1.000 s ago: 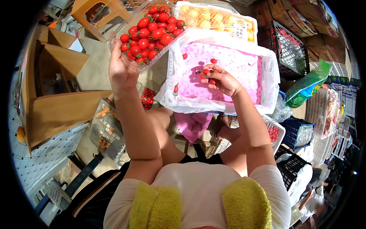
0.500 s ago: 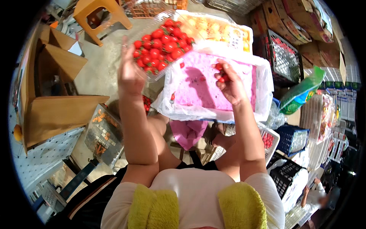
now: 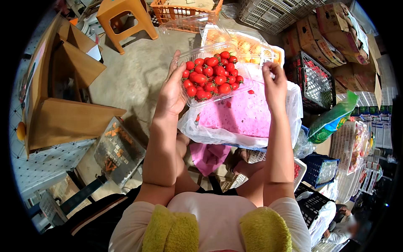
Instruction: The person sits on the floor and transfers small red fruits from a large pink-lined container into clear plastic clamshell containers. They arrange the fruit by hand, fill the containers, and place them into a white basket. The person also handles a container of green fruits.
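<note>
My left hand (image 3: 171,92) grips the left side of a clear plastic clamshell box (image 3: 191,103), its thumb along the wall. Red cherry tomatoes (image 3: 212,77) fill the box, some with green stems, and its hinged lid (image 3: 180,31) stands open on the far side. To the right, my right hand (image 3: 275,82) hovers with fingers curled into a pinch; whatever they hold, if anything, cannot be made out. Below both hands is a crate lined with white plastic (image 3: 294,98) and a pink sheet (image 3: 247,117), on which a few loose tomatoes (image 3: 250,91) lie.
Beyond the lined crate sits a tray of orange-yellow fruit (image 3: 247,44). An orange stool (image 3: 126,19) and an orange basket (image 3: 184,12) stand farther off. Open cardboard boxes (image 3: 75,117) are at left; a black crate (image 3: 315,84) and a green bag (image 3: 336,117) at right.
The box of tomatoes has moved right and nearer in my left hand. My right hand no longer shows the tomatoes it held; it has moved right and its fingers have curled in.
</note>
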`<control>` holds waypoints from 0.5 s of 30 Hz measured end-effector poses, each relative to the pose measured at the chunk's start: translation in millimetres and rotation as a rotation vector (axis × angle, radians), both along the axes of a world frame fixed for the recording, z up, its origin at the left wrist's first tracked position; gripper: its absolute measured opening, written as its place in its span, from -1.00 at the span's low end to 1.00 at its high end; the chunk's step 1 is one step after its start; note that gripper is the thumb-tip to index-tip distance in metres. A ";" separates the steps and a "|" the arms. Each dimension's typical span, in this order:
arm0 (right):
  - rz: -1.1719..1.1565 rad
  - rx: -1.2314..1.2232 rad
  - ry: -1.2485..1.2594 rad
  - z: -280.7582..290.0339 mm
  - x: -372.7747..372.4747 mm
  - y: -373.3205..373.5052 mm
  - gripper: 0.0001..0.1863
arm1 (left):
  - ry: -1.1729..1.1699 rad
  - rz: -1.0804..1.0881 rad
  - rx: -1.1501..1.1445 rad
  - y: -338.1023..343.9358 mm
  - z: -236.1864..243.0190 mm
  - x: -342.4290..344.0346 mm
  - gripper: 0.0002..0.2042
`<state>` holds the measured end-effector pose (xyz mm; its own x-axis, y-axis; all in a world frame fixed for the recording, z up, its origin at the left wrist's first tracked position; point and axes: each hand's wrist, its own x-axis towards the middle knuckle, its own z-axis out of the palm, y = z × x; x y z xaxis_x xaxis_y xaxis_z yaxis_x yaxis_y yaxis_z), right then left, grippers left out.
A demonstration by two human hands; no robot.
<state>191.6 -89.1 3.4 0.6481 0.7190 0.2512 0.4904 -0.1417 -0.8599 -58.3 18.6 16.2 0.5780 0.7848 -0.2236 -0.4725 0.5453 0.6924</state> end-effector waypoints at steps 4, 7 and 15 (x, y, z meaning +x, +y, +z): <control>0.157 -0.461 -0.364 -142.5 19.3 -18.0 -0.73 | -0.059 0.067 0.018 9.0 -12.0 -8.8 -0.44; 0.077 -0.507 -0.445 -160.2 13.1 -20.7 -0.75 | -0.059 0.099 0.041 8.7 -10.2 -7.8 -0.43; 0.279 -0.249 -0.067 -140.4 -23.3 32.5 -0.77 | -0.014 0.272 0.108 29.1 -16.1 -18.0 -0.39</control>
<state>168.3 -56.6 -137.0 0.4069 0.9098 0.0813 0.5934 -0.1955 -0.7808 -76.3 47.7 0.1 0.3459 0.9300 -0.1240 -0.6007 0.3210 0.7322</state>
